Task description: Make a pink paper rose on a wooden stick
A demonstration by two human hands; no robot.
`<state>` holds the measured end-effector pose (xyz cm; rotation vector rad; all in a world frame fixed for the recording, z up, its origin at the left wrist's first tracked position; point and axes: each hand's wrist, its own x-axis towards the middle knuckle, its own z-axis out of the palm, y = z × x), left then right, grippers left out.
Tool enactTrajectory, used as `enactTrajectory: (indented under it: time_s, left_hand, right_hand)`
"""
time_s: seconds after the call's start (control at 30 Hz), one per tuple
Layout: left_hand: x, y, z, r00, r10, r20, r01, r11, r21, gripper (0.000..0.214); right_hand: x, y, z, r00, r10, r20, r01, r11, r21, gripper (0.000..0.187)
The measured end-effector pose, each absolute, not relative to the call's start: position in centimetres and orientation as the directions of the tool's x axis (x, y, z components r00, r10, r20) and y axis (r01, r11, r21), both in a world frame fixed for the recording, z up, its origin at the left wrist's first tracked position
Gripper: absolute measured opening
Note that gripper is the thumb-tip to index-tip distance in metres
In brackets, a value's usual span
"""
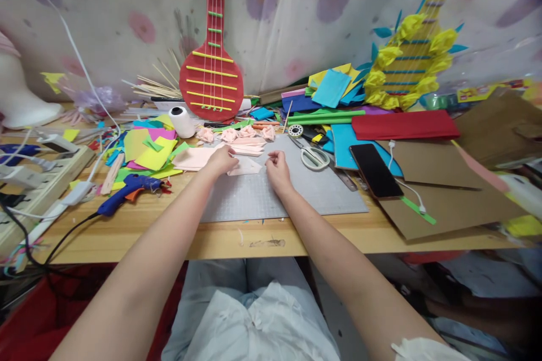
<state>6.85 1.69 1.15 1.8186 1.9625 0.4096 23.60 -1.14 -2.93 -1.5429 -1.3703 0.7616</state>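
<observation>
My left hand (222, 160) has its fingers closed on the edge of a pale pink paper piece (248, 167) lying over the grey cutting mat (313, 194). Just past the paper's right tip is my right hand (278, 170), its fingers curled in a pinch; what they hold, if anything, is too small to make out. Behind my hands are more pale pink paper strips (249, 147) and a folded pink sheet (192, 158). Several crumpled pink paper flowers (230, 135) sit in a row at the mat's far edge.
Scissors (314, 158) and a tape roll (295, 131) lie right of my hands. A blue glue gun (127, 190) and power strip (55, 186) are left. A phone (374, 170) rests on brown cardboard (457, 203). Behind stand red (212, 82) and yellow (412, 62) paper instruments.
</observation>
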Motion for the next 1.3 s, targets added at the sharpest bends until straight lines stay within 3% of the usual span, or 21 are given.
enactTrajectory:
  time_s: [0.23,0.33,0.43,0.53,0.73,0.83,1.07,1.3]
  left_hand:
    - [8.1,2.8,3.1,0.034,0.959,-0.281,0.92,0.079,0.383,0.048]
    - [8.1,2.5,3.5,0.088,0.924,-0.371,0.937,0.05,0.346,0.044]
    - [8.5,2.3,3.5,0.105,0.942,-0.32,0.936,0.015,0.351,0.026]
    - [9.5,2.2,3.3,0.114,0.978,-0.173,0.948,-0.055,0.315,0.029]
    - [11.7,1.9,3.8,0.155,0.936,-0.315,0.984,-0.12,0.129,0.051]
    - [12.0,1.6,4.0,0.157,0.916,-0.37,0.985,-0.117,0.127,0.063]
    - [12.4,0.8,4.2,0.223,0.887,-0.405,0.975,-0.2,0.097,0.041]
    - [11.9,0.9,3.8,0.302,0.893,-0.335,0.945,-0.234,0.227,0.04]
  right_hand:
    - [23.7,-1.2,-2.9,0.219,0.97,0.104,0.294,0.036,-0.955,0.022]
    - [23.7,-1.0,-3.2,0.231,0.965,0.125,0.225,0.072,-0.972,0.02]
    - [23.6,-0.9,-3.5,0.237,0.964,0.125,0.184,0.082,-0.979,0.019]
    - [23.6,-0.8,-3.5,0.238,0.964,0.122,0.165,0.084,-0.983,0.019]
    - [23.7,-0.9,-3.4,0.237,0.963,0.127,0.152,0.092,-0.984,0.018]
    - [23.7,-0.9,-3.3,0.23,0.966,0.12,0.151,0.086,-0.985,0.018]
    - [24.2,-0.9,-3.5,0.24,0.962,0.134,0.183,0.091,-0.979,0.018]
    - [24.4,-0.7,-3.6,0.242,0.961,0.134,0.173,0.093,-0.98,0.019]
